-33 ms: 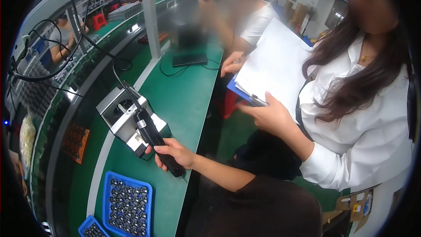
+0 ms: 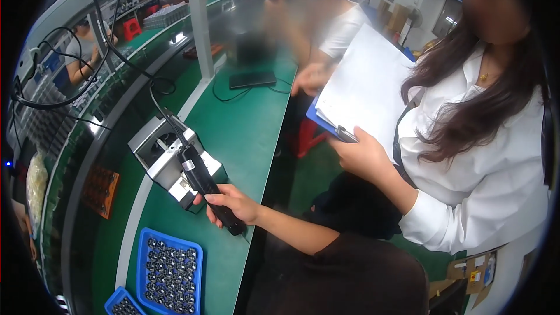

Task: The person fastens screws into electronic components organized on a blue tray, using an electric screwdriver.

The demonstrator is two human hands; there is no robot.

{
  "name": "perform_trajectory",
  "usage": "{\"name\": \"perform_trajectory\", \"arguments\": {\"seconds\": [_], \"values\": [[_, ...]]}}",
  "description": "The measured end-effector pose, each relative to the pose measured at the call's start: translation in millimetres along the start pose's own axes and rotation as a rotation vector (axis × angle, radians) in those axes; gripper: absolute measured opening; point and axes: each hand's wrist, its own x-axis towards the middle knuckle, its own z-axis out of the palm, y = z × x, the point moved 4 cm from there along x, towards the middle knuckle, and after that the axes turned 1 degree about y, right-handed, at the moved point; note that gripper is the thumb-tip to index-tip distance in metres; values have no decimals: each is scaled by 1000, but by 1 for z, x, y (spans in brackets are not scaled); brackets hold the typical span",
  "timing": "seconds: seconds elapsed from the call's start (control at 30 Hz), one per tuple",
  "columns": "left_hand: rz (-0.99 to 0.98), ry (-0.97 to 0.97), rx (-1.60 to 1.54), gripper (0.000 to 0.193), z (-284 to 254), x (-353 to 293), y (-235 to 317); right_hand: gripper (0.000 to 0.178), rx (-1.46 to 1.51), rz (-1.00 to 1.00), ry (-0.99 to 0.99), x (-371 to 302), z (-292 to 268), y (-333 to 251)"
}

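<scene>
Grip (image 2: 237, 203) wraps around black corded driver (image 2: 200, 176), its bit (image 2: 247, 239) seemingly near bench edge (image 2: 269, 166).

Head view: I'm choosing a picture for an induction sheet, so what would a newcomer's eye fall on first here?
Probably the bright white paper on a blue clipboard, held by a co-worker in white at the right. Next comes the person's right hand, near the middle, gripping a black corded tool over the green bench. The larger blue tray of small dark parts stands out at the lower left.
</scene>
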Motion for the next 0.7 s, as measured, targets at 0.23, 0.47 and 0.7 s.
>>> {"name": "perform_trajectory", "arguments": {"seconds": [0.23,0.47,0.7], "values": [[-17,-7,-27,21,0,1,2,40,-3,-6,0,0,1,-2],[-25,-16,-10,18,0,3,3,39,2,-13,12,-1,0,-3],[-42,-40,68,17,-1,0,2,37,-7,-8,18,-3,1,-4]]}}
